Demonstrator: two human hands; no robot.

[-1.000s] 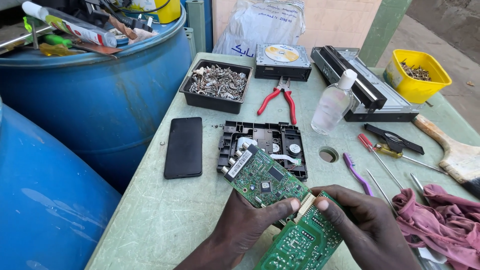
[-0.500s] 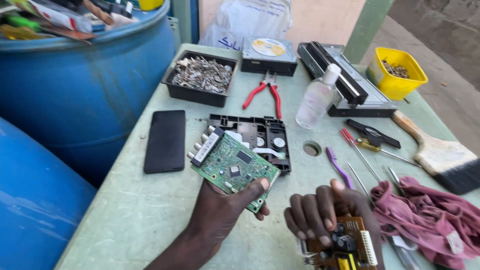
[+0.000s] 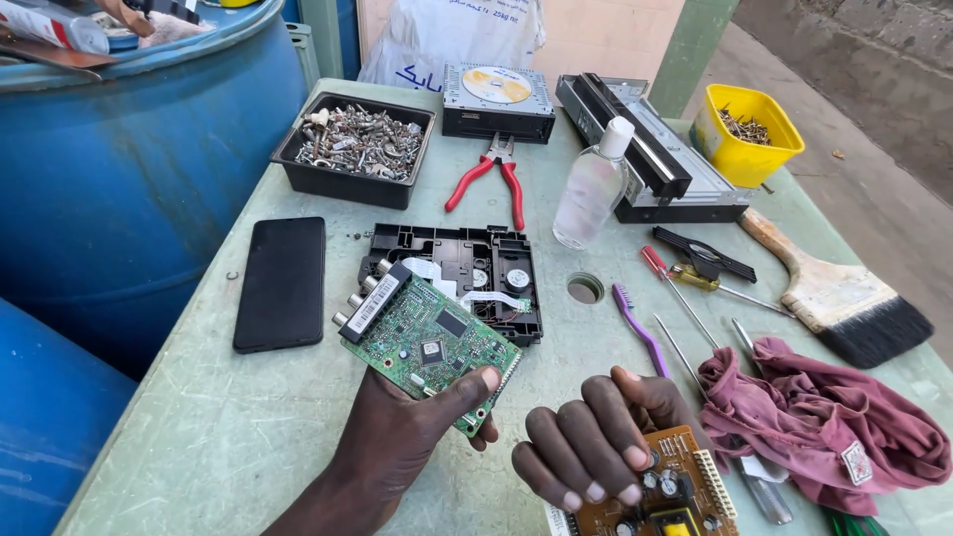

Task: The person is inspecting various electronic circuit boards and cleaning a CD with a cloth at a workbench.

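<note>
- Green circuit board [image 3: 429, 344], a flat rectangle studded with small black chips and a row of round metal sockets along one edge, sits tilted above the pale green bench [image 3: 238, 437], just in front of the black plastic drive tray [image 3: 467, 273].
- The left hand [image 3: 412, 432] grips that green board from below, thumb pressed across its near corner.
- The right hand [image 3: 596, 447] clasps a tan circuit board [image 3: 663, 491] with a white comb-like connector and a yellow block; fingers curl over its top edge.
- Beside the right hand lies a crumpled maroon rag [image 3: 829, 422] of soft cloth, with a purple toothbrush [image 3: 638, 328] just to its left.
- A glossy black phone [image 3: 281, 282] lies flat to the left of the tray.
- A black rectangular tub of grey metal screws [image 3: 357, 147] stands at the far left; red-handled pliers [image 3: 491, 179] lie next to it.
- A clear plastic bottle [image 3: 591, 187] with a white cap stands near the middle.
- A yellow tub [image 3: 747, 134] sits at the far right edge, and a worn wooden-handled brush [image 3: 844, 298] with black bristles lies nearer.
- A white sack [image 3: 452, 35] with blue lettering leans behind the bench.
</note>
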